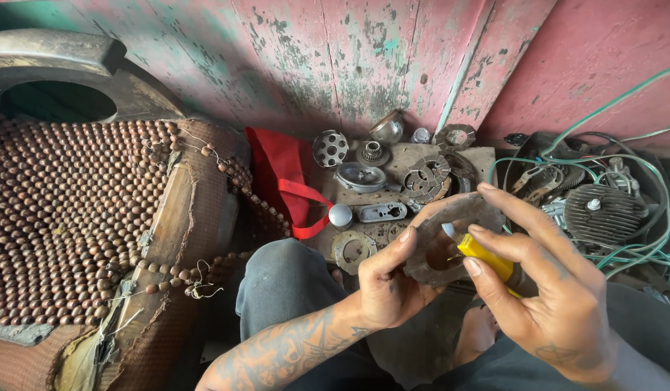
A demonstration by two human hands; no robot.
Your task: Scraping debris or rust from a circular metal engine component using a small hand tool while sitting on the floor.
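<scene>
L hand point(389, 279) clamps the rusty clutch plate point(451, 239) by its rim, R hand point(545, 289) pinches yellow tube point(485, 257) w/ fingertips; plate looks stiff, thin, prob greasy, so grip edges.

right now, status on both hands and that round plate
Left hand grips worn friction plate by its rim. Right hand holds yellow tube to it. Nothing in the way.

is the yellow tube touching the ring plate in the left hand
Touching. In the head view the tip of the yellow tube, held in the right hand, rests on the ring plate gripped by the left hand.
</scene>
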